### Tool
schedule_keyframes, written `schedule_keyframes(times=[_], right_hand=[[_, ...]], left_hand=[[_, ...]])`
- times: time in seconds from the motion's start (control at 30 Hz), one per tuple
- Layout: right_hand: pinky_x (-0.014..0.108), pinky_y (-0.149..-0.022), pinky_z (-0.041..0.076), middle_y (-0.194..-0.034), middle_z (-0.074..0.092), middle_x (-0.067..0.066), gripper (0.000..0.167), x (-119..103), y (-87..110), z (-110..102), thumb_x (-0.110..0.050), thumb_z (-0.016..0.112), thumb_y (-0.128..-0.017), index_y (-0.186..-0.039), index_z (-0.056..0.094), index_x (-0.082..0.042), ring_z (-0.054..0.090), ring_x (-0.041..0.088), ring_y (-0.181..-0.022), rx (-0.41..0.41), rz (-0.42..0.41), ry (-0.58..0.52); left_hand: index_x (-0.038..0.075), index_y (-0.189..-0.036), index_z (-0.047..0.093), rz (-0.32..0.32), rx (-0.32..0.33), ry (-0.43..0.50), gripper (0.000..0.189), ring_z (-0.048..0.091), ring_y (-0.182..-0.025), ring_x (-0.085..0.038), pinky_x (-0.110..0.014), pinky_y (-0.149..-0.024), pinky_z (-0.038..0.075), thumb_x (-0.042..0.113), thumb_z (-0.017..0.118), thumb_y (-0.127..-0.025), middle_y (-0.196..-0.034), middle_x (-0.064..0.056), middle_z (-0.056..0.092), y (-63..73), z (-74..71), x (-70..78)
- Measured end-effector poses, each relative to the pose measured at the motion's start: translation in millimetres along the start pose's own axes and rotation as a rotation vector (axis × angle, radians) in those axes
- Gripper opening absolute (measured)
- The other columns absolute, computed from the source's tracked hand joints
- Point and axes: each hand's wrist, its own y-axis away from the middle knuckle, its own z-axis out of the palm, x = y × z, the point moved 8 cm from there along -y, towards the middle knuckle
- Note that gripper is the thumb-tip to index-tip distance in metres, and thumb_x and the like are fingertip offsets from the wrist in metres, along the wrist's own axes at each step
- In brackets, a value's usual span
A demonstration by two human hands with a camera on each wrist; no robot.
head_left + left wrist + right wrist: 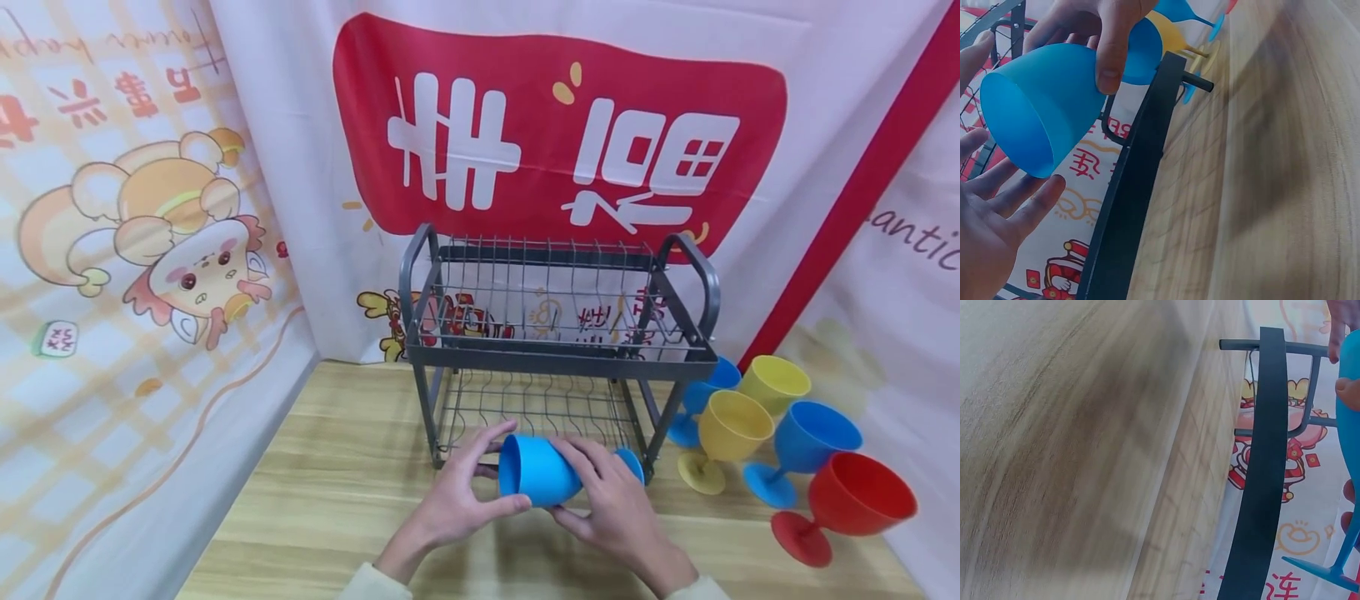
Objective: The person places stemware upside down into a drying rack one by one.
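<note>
A blue plastic goblet is held sideways above the table in front of the rack, its mouth to the left and its foot to the right. My right hand grips the bowl near the stem end, with the thumb below and fingers over the top. My left hand is at the mouth, thumb by the lower rim. In the left wrist view its fingers are spread, fingertips right at the rim of the goblet. The right wrist view shows the goblet's side and thin stem.
Behind the hands stands a dark two-tier wire dish rack. To its right are a red goblet, two yellow ones, the nearer here, and two more blue ones, the nearer here. Printed cloth hangs around the wooden table.
</note>
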Motion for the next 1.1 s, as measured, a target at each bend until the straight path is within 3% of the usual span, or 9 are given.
schedule_keyframes(times=[0.17,0.43,0.63,0.8,0.9,1.0,1.1], right_hand=[[0.051,-0.094,0.064,-0.138,0.065,0.008,0.108,1.5,2.4,2.4,-0.044,0.104,-0.058,-0.152,0.056,-0.02,0.069,0.03,-0.119,-0.008,0.006,0.009],[0.047,-0.089,0.065,-0.137,0.066,0.007,0.109,2.4,8.5,5.2,-0.046,0.103,-0.058,-0.153,0.055,-0.024,0.071,0.027,-0.115,-0.03,0.024,0.019],[0.046,-0.089,0.065,-0.136,0.065,0.007,0.108,4.1,8.8,3.4,-0.045,0.104,-0.059,-0.153,0.055,-0.023,0.07,0.026,-0.113,-0.043,0.032,0.017],[0.046,-0.096,0.058,-0.142,0.063,0.009,0.11,3.5,8.5,-2.1,-0.048,0.101,-0.063,-0.157,0.051,-0.02,0.063,0.027,-0.123,-0.021,0.035,-0.007],[0.043,-0.097,0.054,-0.138,0.065,0.009,0.092,0.9,12.7,-12.1,-0.056,0.092,-0.075,-0.149,0.059,-0.014,0.061,0.025,-0.121,0.07,0.028,-0.048],[0.031,-0.092,0.052,-0.121,0.071,0.003,0.063,-4.4,19.4,-22.1,-0.062,0.077,-0.09,-0.128,0.072,-0.012,0.063,0.019,-0.107,0.176,0.003,-0.088],[0.019,-0.081,0.053,-0.106,0.072,-0.004,0.044,-7.1,26.7,-21.0,-0.055,0.078,-0.093,-0.111,0.077,-0.015,0.064,0.011,-0.092,0.19,0.02,-0.125]], left_hand=[[0.045,-0.156,0.042,-0.006,0.001,-0.016,0.084,0.058,-0.136,-0.031,-0.031,-0.1,0.06,0.036,0.088,-0.087,-0.159,0.001,0.049,0.2,5.3,-6.2],[0.049,-0.152,0.046,-0.022,0.026,-0.055,0.08,0.056,-0.137,-0.027,-0.04,-0.1,0.06,0.041,0.088,-0.084,-0.158,0.007,0.051,0.5,12.1,-15.4],[0.044,-0.15,0.051,0.006,0.052,-0.019,0.075,0.058,-0.133,-0.029,-0.032,-0.095,0.062,0.036,0.089,-0.086,-0.153,0.004,0.054,-1.9,14.8,-12.9],[0.042,-0.147,0.054,0.008,0.11,-0.038,0.07,0.06,-0.131,-0.026,-0.029,-0.094,0.061,0.037,0.088,-0.086,-0.149,0.006,0.057,-2.7,10.8,-9.7],[0.041,-0.146,0.055,-0.013,0.173,-0.024,0.07,0.061,-0.13,-0.027,-0.027,-0.094,0.061,0.034,0.089,-0.086,-0.146,0.006,0.058,-1.7,5.5,-10.7],[0.039,-0.147,0.056,-0.023,0.228,0.02,0.071,0.061,-0.131,-0.031,-0.027,-0.094,0.061,0.03,0.089,-0.085,-0.145,0.003,0.059,0.3,0.3,-11.5],[0.037,-0.148,0.055,-0.007,0.259,0.058,0.071,0.062,-0.13,-0.034,-0.027,-0.095,0.062,0.026,0.088,-0.086,-0.146,-0.002,0.058,2.4,-1.8,-8.7]])
